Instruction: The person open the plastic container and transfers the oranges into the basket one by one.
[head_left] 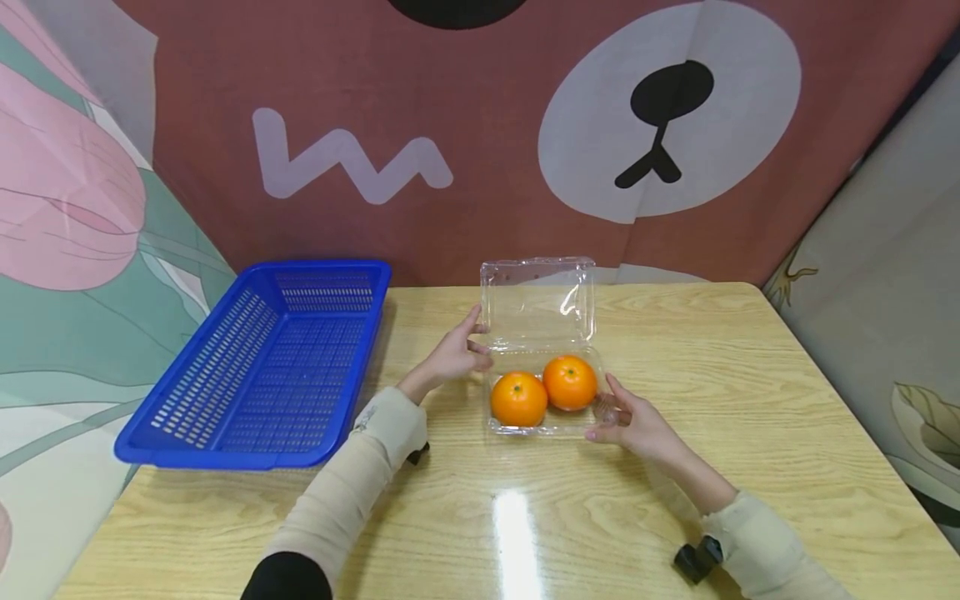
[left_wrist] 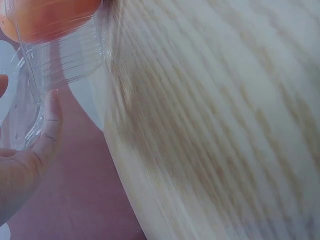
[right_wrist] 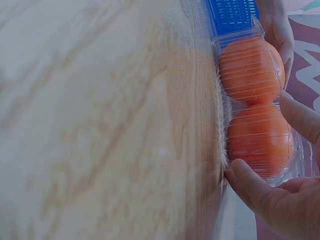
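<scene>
From here, the open clear plastic clamshell (head_left: 540, 431), near the back edge of the wooden table (head_left: 690, 354), seems to want light, even steadying from the spread left hand (head_left: 454, 353) and the right hand (head_left: 643, 423), fingers wide at its front right corner, keeping both oranges (head_left: 518, 400) seated.

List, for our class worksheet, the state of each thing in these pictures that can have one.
Left orange: whole, unpeeled
Right orange: whole, unpeeled
Clear clamshell base: upright, holding both oranges
Clear clamshell lid: open, raised behind its base
Blue perforated basket: upright, open-topped
Left hand: fingers spread, beside the clear clamshell lid
Right hand: gripping the right end of the clear clamshell base
</scene>
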